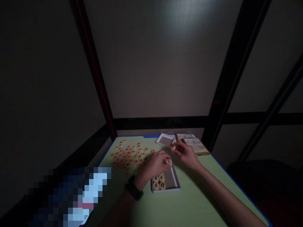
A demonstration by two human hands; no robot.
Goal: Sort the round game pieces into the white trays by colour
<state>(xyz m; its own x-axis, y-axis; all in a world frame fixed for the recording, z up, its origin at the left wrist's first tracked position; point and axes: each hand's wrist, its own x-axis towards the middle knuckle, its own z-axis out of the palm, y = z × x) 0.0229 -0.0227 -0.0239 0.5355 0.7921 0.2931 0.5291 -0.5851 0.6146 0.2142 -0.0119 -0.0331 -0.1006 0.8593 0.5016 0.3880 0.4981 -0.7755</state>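
Left hand (156, 164) over box rim (169, 190); right hand (186, 154) (pinching piece (173, 147)) outside; room rightward.

Loose pieces (129, 156) — left of box (170, 182)

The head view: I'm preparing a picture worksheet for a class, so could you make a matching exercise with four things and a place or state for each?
1. Left hand
2. Scattered round pieces
3. Printed boxes
4. Nearer open box

A. Near the far right corner of the table
B. Has dark-marked pieces inside
C. Has a black watch at its wrist
D. On the table's left side

Pairs: 1-C, 2-D, 3-A, 4-B
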